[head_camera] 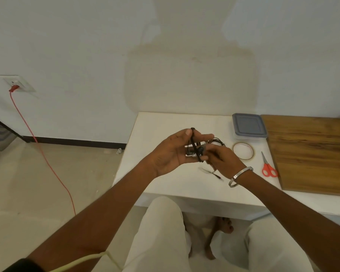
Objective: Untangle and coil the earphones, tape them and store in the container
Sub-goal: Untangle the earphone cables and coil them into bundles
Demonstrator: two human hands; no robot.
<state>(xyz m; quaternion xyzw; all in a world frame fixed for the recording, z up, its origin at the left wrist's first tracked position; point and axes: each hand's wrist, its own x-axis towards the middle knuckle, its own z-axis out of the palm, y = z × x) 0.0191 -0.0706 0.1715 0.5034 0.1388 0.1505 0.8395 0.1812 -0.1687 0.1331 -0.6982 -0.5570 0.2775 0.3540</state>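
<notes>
Head view showed the left hand (172, 152) spread as a former, thumb pinning black earphones (194, 149); the right hand (222, 160) pinched the cord, apparently to wind loops above the table (165, 122).

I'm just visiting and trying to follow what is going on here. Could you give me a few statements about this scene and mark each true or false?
1. The person's left hand and right hand both hold the black earphone cable above the white table. True.
2. The clear square container with a grey lid stands open. False: its lid is on.
3. The red-handled scissors lie on the table between the roll of clear tape and the wooden board. True.
4. The tape roll sits on top of the container. False: it lies on the table in front of it.
5. The right wrist bears a silver bangle. True.
</notes>
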